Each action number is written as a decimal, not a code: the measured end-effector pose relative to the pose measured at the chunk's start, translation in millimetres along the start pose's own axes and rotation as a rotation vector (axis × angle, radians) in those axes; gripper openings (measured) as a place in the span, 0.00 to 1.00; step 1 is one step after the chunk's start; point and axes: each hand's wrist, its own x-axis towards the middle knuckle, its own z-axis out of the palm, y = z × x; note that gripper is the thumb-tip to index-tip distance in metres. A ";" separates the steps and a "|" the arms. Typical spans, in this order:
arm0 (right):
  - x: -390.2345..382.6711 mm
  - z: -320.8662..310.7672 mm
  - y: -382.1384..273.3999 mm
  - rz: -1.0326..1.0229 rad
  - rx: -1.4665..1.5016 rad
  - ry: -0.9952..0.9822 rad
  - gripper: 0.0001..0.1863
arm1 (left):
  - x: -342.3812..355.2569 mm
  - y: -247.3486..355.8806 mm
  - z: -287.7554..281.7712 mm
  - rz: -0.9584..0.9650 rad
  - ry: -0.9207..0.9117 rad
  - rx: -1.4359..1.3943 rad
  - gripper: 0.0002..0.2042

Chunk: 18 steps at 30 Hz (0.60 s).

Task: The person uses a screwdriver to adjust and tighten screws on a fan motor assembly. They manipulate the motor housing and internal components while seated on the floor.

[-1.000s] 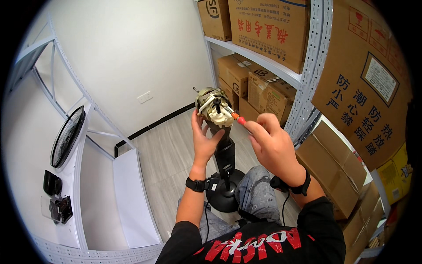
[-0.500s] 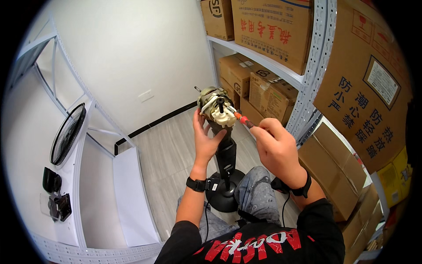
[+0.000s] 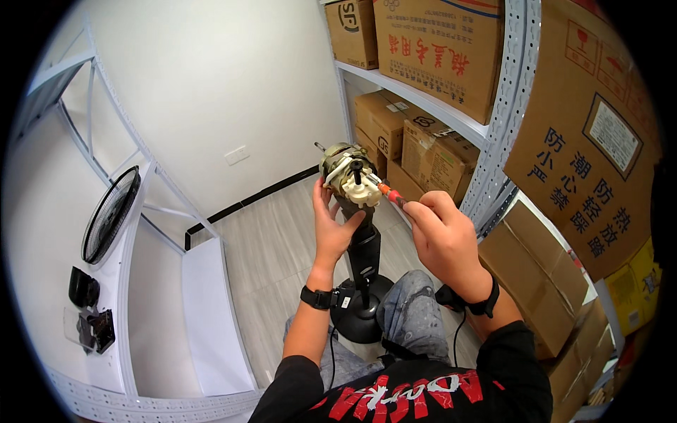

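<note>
Motor unit [image 3: 337, 156], one, olive metal body, bare of any cover, mounted atop a black stand [image 3: 364, 252] between the person's knees and the wall; cream housing [image 3: 360, 193] and a black post [image 3: 357, 169] on its near face. Left hand [image 3: 333, 231]: half-curled, cupped round the motor unit's lower left side, thumb set apart toward the neck of the stand. Right hand [image 3: 446, 229]: fingers closed on a screwdriver [image 3: 394, 197], red and orange grip, shaft slanting up and left to the right side of the cream housing. Shelved at left: one round mesh guard [image 3: 111, 216], with black parts [image 3: 84, 287] nearby. Risks, as judged: a slanted shaft could slip from a screw head and score the plastic or jab toward the left hand; hard pressure could crack the cream housing; a loosened grip could let the motor unit swivel; a freed screw might drop to the floor [image 3: 262, 251]. Obscured: screwdriver tip and any screw beneath it; left fingertips, behind the motor unit; the grip's rear end, inside the right hand; the motor unit's far side.
</note>
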 end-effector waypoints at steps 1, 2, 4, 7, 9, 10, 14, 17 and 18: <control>-0.2 0.3 0.8 -0.003 0.000 0.029 0.15 | 0.1 -1.3 -1.3 0.000 -0.003 -0.002 0.50; 0.4 0.7 1.6 -0.006 -0.012 0.053 0.14 | 0.2 -2.0 -1.8 0.000 -0.007 -0.004 0.50; 2.0 1.5 2.5 -0.010 -0.038 0.100 0.13 | -0.1 -1.7 -1.1 -0.003 -0.002 0.003 0.50; 1.1 3.5 -0.3 0.054 -0.068 -0.005 0.14 | -0.2 0.9 -1.2 -0.010 -0.002 0.014 0.50; 4.8 1.4 -5.3 0.071 0.023 0.014 0.14 | -0.3 0.8 -1.6 -0.003 -0.004 0.014 0.50; 6.0 0.2 -6.6 0.080 0.068 0.021 0.14 | -1.1 -0.2 -1.3 0.004 -0.006 0.008 0.50; -3.5 5.3 7.3 -0.031 0.006 -0.008 0.16 | -0.2 2.6 0.0 -0.004 -0.001 0.018 0.51; -5.3 4.5 7.4 -0.006 -0.031 0.009 0.17 | -0.2 -2.6 -1.4 0.001 -0.004 0.000 0.51; -5.3 1.7 4.3 0.031 -0.046 -0.026 0.17 | -0.2 -3.1 -1.5 0.000 -0.004 0.003 0.51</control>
